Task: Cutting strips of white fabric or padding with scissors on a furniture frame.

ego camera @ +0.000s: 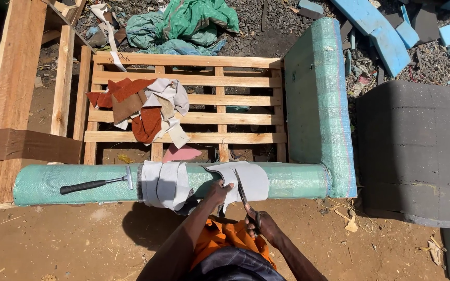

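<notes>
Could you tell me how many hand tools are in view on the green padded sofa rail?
2. A black-handled hammer lies on the rail's left part; grey metal scissors are in the right hand, cutting pale grey fabric. Others may be hidden.

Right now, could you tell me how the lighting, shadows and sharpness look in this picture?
Head view: hard sunlight, crisp throughout; a dark body shadow falls on the dirt; the hammer and the scissors are sharp; the dark foam block reads flat; wide-lens bowing bends the frame's edges.
</notes>
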